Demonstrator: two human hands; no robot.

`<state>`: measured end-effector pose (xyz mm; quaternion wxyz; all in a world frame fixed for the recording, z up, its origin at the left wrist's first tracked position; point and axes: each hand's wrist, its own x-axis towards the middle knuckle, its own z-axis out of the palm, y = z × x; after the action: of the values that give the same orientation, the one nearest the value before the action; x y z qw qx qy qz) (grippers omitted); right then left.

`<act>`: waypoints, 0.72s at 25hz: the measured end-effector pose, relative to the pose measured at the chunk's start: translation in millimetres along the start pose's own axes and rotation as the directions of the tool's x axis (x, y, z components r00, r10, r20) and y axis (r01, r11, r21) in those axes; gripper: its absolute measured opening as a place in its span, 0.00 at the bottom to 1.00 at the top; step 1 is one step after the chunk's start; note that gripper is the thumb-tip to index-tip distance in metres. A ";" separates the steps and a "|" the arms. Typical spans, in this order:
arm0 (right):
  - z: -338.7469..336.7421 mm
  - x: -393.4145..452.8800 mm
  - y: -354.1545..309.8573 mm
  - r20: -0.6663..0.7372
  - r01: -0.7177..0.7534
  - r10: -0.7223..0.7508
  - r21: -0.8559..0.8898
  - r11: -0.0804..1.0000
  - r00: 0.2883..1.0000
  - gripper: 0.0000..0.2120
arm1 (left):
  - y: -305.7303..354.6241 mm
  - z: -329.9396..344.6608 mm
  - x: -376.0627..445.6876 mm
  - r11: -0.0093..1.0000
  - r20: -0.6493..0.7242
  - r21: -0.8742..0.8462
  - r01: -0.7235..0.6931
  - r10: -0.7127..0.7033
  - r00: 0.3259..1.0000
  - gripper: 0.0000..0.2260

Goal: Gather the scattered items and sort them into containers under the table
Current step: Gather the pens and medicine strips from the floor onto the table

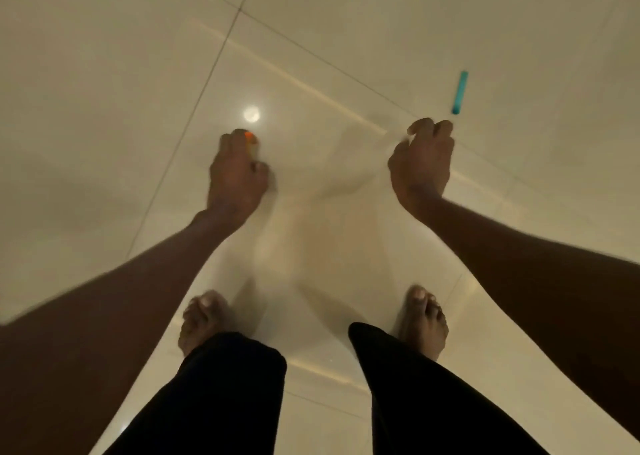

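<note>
A teal stick-shaped item (460, 92) lies on the glossy cream floor tiles at the upper right. My right hand (422, 162) hangs just below and left of it, fingers curled but apart, holding nothing. My left hand (237, 174) is closed around a small item with an orange tip (250, 137); only that tip and a pale bit show past the fingers. The picture is blurred by motion.
My two bare feet (204, 319) stand on the tiles below the hands, with dark trouser legs (228, 392) at the bottom. A bright lamp reflection (251, 113) shines on the floor. No table or containers are in view.
</note>
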<state>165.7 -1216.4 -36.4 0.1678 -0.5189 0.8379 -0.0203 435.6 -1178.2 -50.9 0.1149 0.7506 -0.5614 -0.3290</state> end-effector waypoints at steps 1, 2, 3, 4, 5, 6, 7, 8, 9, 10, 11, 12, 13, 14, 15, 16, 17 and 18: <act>-2.5 20.6 9.5 -0.053 -0.047 0.048 0.016 0.999 0.997 0.13 | 24.1 14.2 6.1 0.998 -0.002 -0.034 -0.045 0.045 0.999 0.14; -3.4 41.2 19.4 -0.072 -0.088 0.091 0.036 0.995 0.993 0.15 | 45.1 27.6 11.3 0.996 0.001 -0.052 -0.070 0.070 0.998 0.11; -2.8 62.2 28.2 -0.067 -0.113 0.116 0.047 0.992 0.991 0.16 | 62.3 40.4 17.0 0.994 0.010 -0.063 -0.094 0.095 0.995 0.09; -2.0 78.4 34.6 -0.051 -0.122 0.124 0.047 0.991 0.991 0.17 | 74.6 49.2 19.8 0.992 0.026 -0.057 -0.112 0.114 0.993 0.08; -1.2 90.3 39.5 -0.038 -0.119 0.121 0.045 0.992 0.992 0.17 | 82.3 55.6 21.3 0.991 0.039 -0.042 -0.125 0.127 0.991 0.07; -0.5 97.1 41.6 -0.035 -0.106 0.108 0.044 0.993 0.994 0.15 | 87.5 58.2 22.7 0.991 0.054 -0.027 -0.130 0.131 0.990 0.07; 1.1 100.4 42.0 -0.034 -0.092 0.094 0.044 0.995 0.995 0.13 | 90.8 57.7 23.4 0.992 0.072 -0.019 -0.126 0.127 0.989 0.06; 1.4 98.6 39.4 -0.028 -0.080 0.081 0.034 0.996 0.996 0.11 | 92.5 54.9 22.6 0.992 0.076 -0.022 -0.122 0.124 0.989 0.06; 1.2 93.6 36.4 -0.014 -0.069 0.069 0.013 0.998 0.998 0.10 | 91.6 51.3 19.1 0.994 0.073 -0.033 -0.108 0.111 0.991 0.07; 0.1 86.6 32.0 0.018 -0.065 0.065 0.009 0.998 0.998 0.11 | 89.3 46.6 14.5 0.996 0.073 -0.038 -0.085 0.088 0.993 0.07; -0.1 78.5 27.1 0.064 -0.064 0.061 0.044 0.997 0.996 0.13 | 85.8 41.6 8.9 0.997 0.072 -0.039 -0.059 0.062 0.996 0.07; -3.2 64.6 20.8 0.131 -0.066 0.054 0.091 0.994 0.990 0.18 | 81.9 33.9 -0.6 0.999 0.069 -0.031 -0.032 0.034 0.997 0.08; -8.3 48.4 14.1 0.203 -0.061 0.034 0.129 0.990 0.979 0.22 | 78.3 24.2 -11.1 1.000 0.061 -0.029 -0.004 0.006 0.998 0.08; -14.9 30.2 5.5 0.269 -0.047 0.006 0.149 0.988 0.963 0.23 | 76.6 12.5 -21.7 0.999 0.054 -0.033 0.031 -0.029 0.998 0.10; -22.1 11.1 -4.2 0.320 -0.032 -0.023 0.166 0.986 0.947 0.22 | 76.4 -2.5 -33.4 0.997 0.045 -0.039 0.065 -0.063 0.997 0.11; -31.4 -8.7 -15.0 0.359 -0.029 -0.042 0.191 0.981 0.932 0.20 | 79.3 -18.1 -45.2 0.995 0.042 -0.043 0.091 -0.089 0.995 0.14; -45.4 -31.5 -28.1 0.394 -0.031 -0.065 0.233 0.972 0.917 0.18 | 82.9 -37.2 -59.5 0.992 0.035 -0.049 0.121 -0.119 0.992 0.16; -62.3 -53.8 -42.1 0.428 -0.025 -0.098 0.271 0.962 0.898 0.18 | 88.7 -57.8 -74.1 0.987 0.023 -0.063 0.148 -0.147 0.989 0.19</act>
<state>205.0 -1197.4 45.0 0.4205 -0.4981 0.7581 -0.0204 392.2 -1151.9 68.0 0.1095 0.7830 -0.4944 -0.3613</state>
